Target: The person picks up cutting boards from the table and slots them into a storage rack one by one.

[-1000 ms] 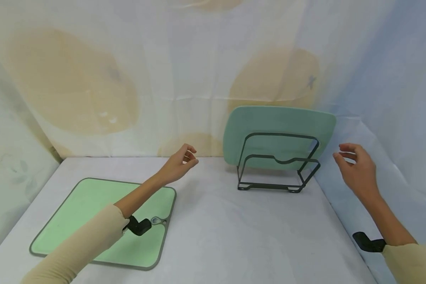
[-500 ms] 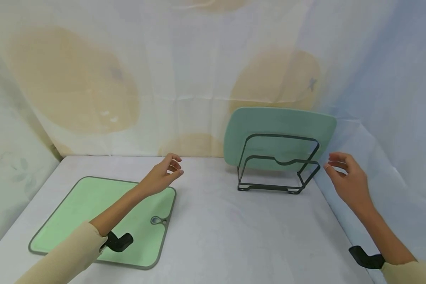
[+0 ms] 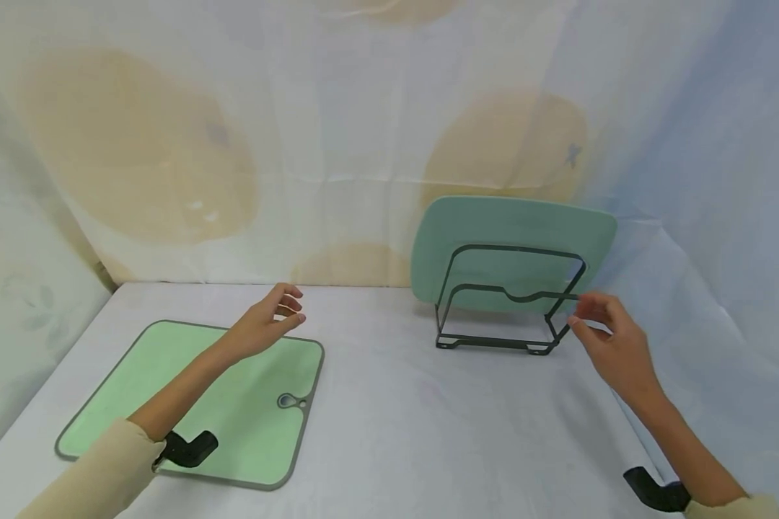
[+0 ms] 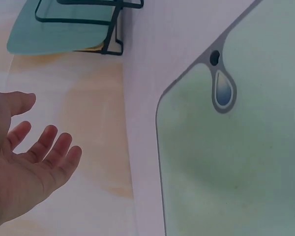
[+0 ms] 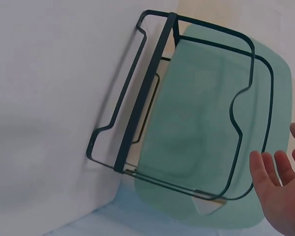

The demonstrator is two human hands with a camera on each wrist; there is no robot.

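Head view: your right hand [image 3: 606, 339] is up against the right end of the wire rack [image 3: 509, 299] at the back of the desk [image 3: 396, 418], fingers loose and slightly apart, gripping nothing as far as you can tell. A teal board [image 3: 513, 231] stands in the rack's rear slot. Your left hand [image 3: 266, 324] hovers over the far corner of the green cutting board [image 3: 234, 404], which lies flat at front left, fingers relaxed and apart.

Left wrist view: your palm [image 4: 24, 167] is open and empty; the board's hanging hole [image 4: 223, 91] shows just beside it.

Right wrist view: your fingers [image 5: 278, 182] are spread next to the rack's wire loops [image 5: 187, 108], not closed on them.

The green board looks thin, stiff, light and smooth, so probably slippery lying flat; pinch it at an edge or corner.
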